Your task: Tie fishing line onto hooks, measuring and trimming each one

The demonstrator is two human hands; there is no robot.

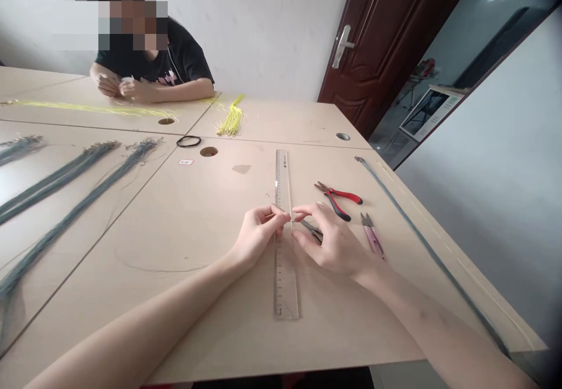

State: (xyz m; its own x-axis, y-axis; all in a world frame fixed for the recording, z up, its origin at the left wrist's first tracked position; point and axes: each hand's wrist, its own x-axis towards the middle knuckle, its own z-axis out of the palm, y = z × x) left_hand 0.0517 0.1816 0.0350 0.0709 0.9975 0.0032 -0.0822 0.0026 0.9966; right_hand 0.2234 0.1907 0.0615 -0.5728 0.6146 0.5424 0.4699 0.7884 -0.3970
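Over a clear plastic ruler (pixel 287 272) lying lengthwise on the table, my left hand (pixel 261 231) is closed in a pinch at the ruler's right edge. Whatever is between its fingertips is too small to name. My right hand (pixel 331 240) faces it from the right, thumb and forefinger apart, close to the left fingertips. A grey metal tool (pixel 311 228) lies partly hidden behind my right hand. Red-and-black handled pliers (pixel 338 196) and pink thread snips (pixel 372 237) lie beyond and right of it. A thin grey cord (pixel 162 270) curves across the table toward my left forearm.
Grey-green cord bundles (pixel 83 207) lie at left, another strand (pixel 408 219) along the right edge. A yellow cord bundle (pixel 231 119), a black ring (pixel 188 141), a small label (pixel 185 162) and a table hole (pixel 209 151) are farther back. A person (pixel 153 79) sits opposite, hands together.
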